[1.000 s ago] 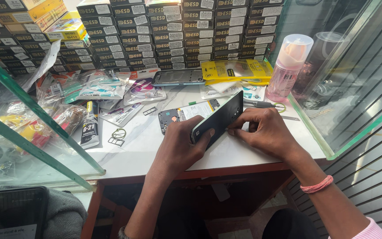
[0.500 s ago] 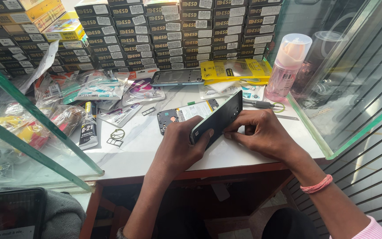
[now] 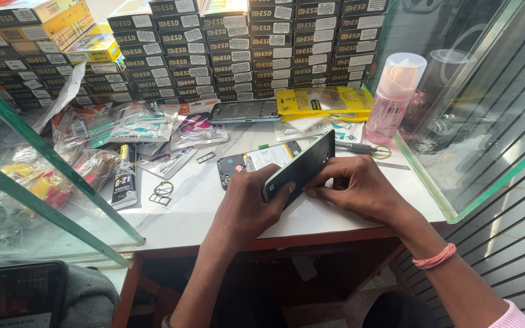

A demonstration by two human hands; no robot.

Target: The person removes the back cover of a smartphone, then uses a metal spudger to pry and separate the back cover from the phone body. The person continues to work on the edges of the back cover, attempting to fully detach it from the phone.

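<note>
We hold the dark phone panel (image 3: 302, 165) tilted on its edge just in front of the opened phone body (image 3: 256, 161), left hand (image 3: 247, 206) clamped on its lower end to steady it, right hand (image 3: 353, 188) pinching its edge.

Bright, even daylight, sharp focus, soft shadows, reflections on the glass panes (image 3: 475, 140).

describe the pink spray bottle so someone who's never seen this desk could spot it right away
Start at the white worktop and follow it to its far right corner, beside the green-edged glass panel. There the spray bottle stands upright, just right of a yellow packet. It is the only tall thing there: translucent pink with a clear rounded cap.
</note>
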